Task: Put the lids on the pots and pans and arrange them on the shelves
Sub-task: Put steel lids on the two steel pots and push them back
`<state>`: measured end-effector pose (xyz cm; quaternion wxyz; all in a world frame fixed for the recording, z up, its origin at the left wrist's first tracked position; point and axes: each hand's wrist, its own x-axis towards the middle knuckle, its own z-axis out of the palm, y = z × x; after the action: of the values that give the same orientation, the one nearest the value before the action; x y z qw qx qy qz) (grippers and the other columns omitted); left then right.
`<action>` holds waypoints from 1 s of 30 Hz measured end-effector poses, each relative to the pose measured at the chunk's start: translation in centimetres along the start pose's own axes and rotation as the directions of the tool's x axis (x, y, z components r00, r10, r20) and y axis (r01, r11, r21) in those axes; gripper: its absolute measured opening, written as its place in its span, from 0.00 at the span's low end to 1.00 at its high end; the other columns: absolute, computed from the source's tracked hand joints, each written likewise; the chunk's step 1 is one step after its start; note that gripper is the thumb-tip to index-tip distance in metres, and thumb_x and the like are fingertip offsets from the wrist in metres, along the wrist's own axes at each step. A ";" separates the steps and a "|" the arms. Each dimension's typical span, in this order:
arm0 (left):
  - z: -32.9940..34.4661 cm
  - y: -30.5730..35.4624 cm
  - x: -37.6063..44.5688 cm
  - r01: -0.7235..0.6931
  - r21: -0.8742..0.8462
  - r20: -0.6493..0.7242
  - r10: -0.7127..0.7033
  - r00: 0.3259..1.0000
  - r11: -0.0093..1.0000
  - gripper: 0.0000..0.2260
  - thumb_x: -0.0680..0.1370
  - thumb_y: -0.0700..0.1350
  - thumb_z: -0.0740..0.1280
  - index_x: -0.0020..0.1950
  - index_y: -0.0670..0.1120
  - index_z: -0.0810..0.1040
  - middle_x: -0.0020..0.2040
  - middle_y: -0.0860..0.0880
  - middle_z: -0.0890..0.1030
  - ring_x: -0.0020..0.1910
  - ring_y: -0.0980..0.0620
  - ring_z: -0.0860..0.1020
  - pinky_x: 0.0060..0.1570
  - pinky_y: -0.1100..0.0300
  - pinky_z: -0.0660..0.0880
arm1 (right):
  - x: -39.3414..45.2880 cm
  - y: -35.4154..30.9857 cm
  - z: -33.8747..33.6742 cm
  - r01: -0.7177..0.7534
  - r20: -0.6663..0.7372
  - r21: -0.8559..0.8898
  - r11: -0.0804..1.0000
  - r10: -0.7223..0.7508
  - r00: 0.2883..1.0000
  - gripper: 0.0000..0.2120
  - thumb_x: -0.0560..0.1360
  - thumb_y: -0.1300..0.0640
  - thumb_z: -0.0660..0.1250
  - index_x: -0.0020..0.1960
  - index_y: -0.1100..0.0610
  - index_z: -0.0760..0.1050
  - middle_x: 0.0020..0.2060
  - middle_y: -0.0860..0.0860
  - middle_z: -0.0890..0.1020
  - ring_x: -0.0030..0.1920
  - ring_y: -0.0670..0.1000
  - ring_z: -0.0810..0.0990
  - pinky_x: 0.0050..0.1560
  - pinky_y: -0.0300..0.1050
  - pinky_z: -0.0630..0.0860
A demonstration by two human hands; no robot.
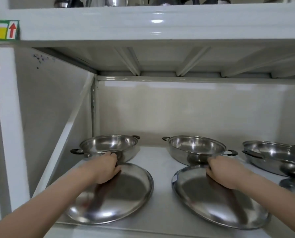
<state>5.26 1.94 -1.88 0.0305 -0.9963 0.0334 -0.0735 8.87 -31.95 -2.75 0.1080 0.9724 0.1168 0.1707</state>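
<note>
Shop/storeroom: metal shelving (160, 26) w/ price tag (3, 30).

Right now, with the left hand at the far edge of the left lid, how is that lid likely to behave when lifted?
The left lid looks like thin polished steel, so probably stiff and fairly light. Its glossy surface may be slippery. The left hand holds only the rim, so it may tilt.

I log a white metal shelving unit (160, 28): ribbed underside overhead, pale glossy back wall (186, 109), light glare on its front edge, green-yellow arrow sticker (4, 30) top left.
</note>
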 end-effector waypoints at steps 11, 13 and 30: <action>-13.6 -1.6 2.6 0.008 -0.182 -0.152 -0.036 0.988 0.983 0.16 0.80 0.53 0.58 0.54 0.43 0.78 0.49 0.46 0.79 0.48 0.47 0.76 0.49 0.60 0.68 | 7.4 1.8 -11.8 0.064 -0.142 0.075 0.995 -0.053 0.988 0.18 0.79 0.50 0.56 0.50 0.63 0.76 0.52 0.64 0.80 0.53 0.61 0.76 0.49 0.47 0.71; -14.8 -2.2 4.2 0.027 -0.204 -0.198 -0.068 0.978 0.979 0.17 0.80 0.53 0.58 0.57 0.43 0.78 0.55 0.45 0.80 0.52 0.47 0.76 0.54 0.57 0.70 | 9.6 2.8 -12.6 0.021 -0.135 0.082 0.996 -0.009 0.991 0.15 0.78 0.50 0.56 0.48 0.61 0.73 0.54 0.63 0.78 0.52 0.60 0.75 0.47 0.47 0.70; -3.4 -8.4 20.0 0.232 -0.010 -0.186 -0.229 0.955 0.973 0.18 0.80 0.53 0.56 0.60 0.40 0.70 0.62 0.40 0.74 0.59 0.41 0.75 0.57 0.54 0.71 | 21.7 5.1 -0.1 -0.248 0.040 0.030 0.968 0.246 0.968 0.09 0.76 0.60 0.55 0.45 0.60 0.73 0.37 0.51 0.72 0.41 0.54 0.75 0.41 0.44 0.70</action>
<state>25.02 8.71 4.96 0.0242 -0.9820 -0.0806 -0.1692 29.69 -31.05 5.32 0.0709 0.9840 -0.0042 0.1633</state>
